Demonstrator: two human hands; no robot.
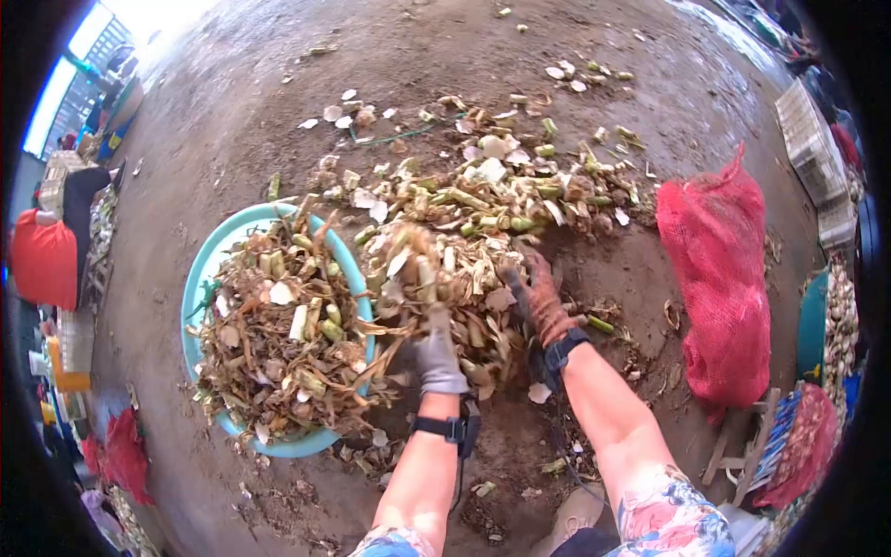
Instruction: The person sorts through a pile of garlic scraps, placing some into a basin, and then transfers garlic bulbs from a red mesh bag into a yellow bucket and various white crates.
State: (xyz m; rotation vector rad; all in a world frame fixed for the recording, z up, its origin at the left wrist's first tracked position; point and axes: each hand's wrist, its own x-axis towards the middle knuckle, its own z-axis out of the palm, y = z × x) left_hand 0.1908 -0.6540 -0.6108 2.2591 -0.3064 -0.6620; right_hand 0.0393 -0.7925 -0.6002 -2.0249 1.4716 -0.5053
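My left hand [438,355], in a pale grey glove, is against the left side of a heap of garlic trimmings [473,265] on the ground. Motion smears its fingers, and the scraps partly hide them. On the heap's right side is my right hand [540,302], in a soiled glove, its fingers stretched forward and touching the scraps. Cut stalks, dry leaves and papery skins lie between the two hands. To the left stands a turquoise basin [193,348], piled above its rim with similar scraps. Both wrists wear dark straps.
A full red mesh sack [715,288] lies at the right. Past it are white crates [812,139] and a teal tub [812,325] beside garlic bulbs [840,320]. More trimmings spread across the dirt floor ahead. A person in dark clothing [82,200] sits at the far left.
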